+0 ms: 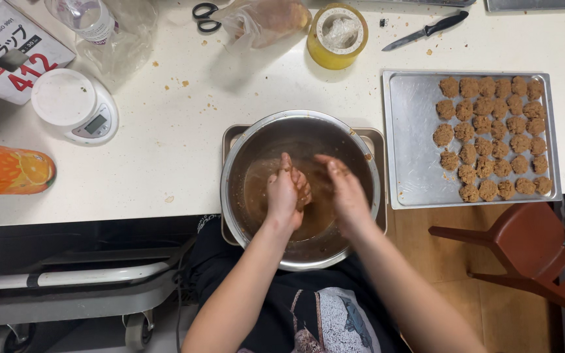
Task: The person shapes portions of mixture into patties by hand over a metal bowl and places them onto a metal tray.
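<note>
Right now my left hand (287, 191) has its grip curled narrow around a lump of brown dough (303, 193), held low inside the steel bowl (243, 150) at the tabletop (165, 144) edge. My right hand (344, 189) lies open and flat beside it, fingers wide. I judge even, light pressure between both palms works best, matching the balls (492, 137) already on the tray (413, 131).

Silver bowl (361, 163), brown dough balls (492, 137), yellow tape roll (325, 55).
</note>
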